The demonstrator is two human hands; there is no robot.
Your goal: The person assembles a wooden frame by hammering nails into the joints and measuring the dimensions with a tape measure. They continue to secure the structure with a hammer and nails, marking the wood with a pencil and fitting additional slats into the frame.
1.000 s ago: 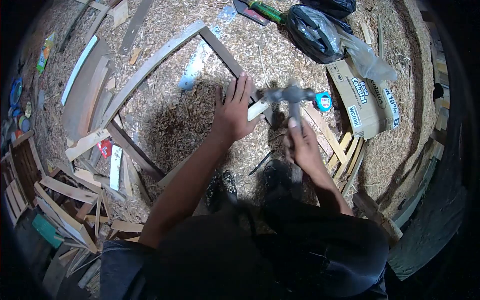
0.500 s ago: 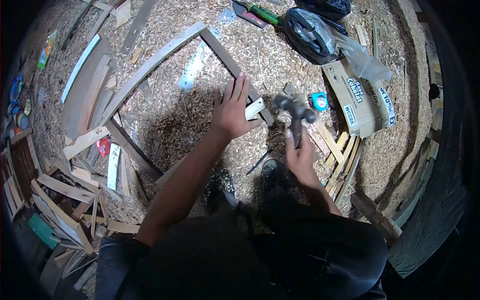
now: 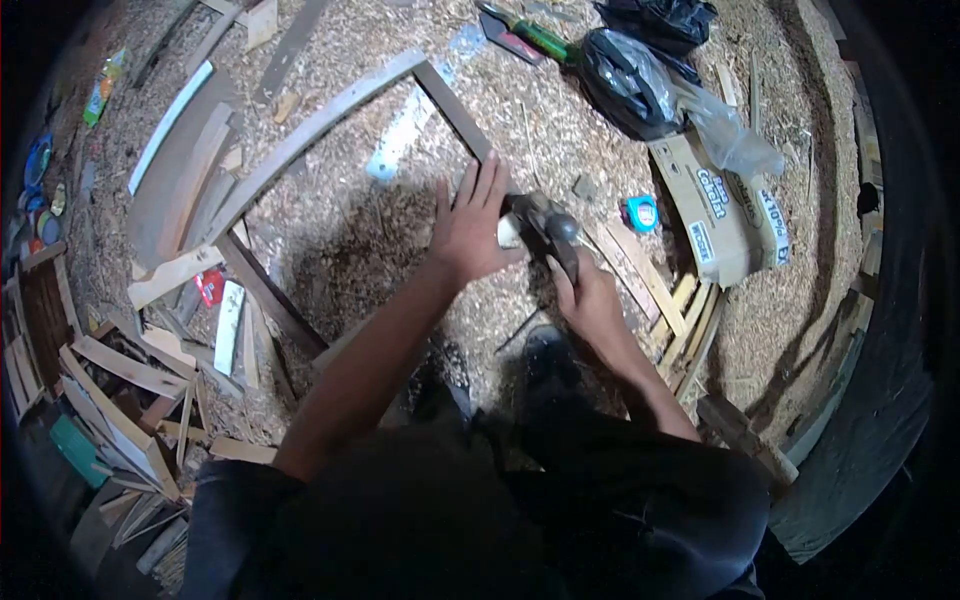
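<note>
My right hand (image 3: 592, 298) is wrapped round the handle of a hammer (image 3: 563, 228). The hammer's head is over the near end of a dark wooden strip (image 3: 450, 108), partly covering it. On that strip my left hand (image 3: 470, 222) lies flat, fingers stretched out and apart. Beside its thumb shows a small pale block (image 3: 508, 232), mostly hidden by the hammer head. The strip meets a long curved wooden piece (image 3: 320, 135) at a far corner. Another dark strip (image 3: 270, 290) runs from the curved piece's other end, and my left forearm hides part of the frame.
A blue tape measure (image 3: 640, 213), a cardboard box (image 3: 715, 215) and black plastic bags (image 3: 625, 85) lie to the right. A green-handled saw (image 3: 540, 38) is at the back. Wood offcuts (image 3: 130, 365) pile up at left. Wood shavings cover the ground.
My right hand has brought the hammer left and down to the end of the wooden strip. My left hand stays on the strip. The view has shifted slightly.
</note>
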